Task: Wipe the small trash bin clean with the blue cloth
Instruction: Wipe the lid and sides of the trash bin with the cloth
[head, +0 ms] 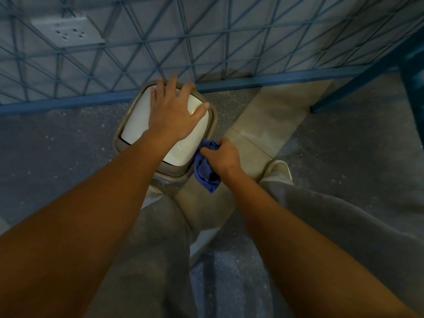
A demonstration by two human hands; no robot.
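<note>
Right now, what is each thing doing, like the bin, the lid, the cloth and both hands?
trash bin: upright on the floor.
lid: shut, white, glossy.
blue cloth: bunched, pressed against the bin's side.
left hand: open, flat on the lid.
right hand: closed around the cloth.

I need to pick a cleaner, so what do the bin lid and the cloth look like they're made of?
Lid: likely glossy white plastic, judging by the sharp highlights, in a matte beige frame. Cloth: soft blue fabric, bunched in limp folds; the weave is too blurred to tell.
</note>
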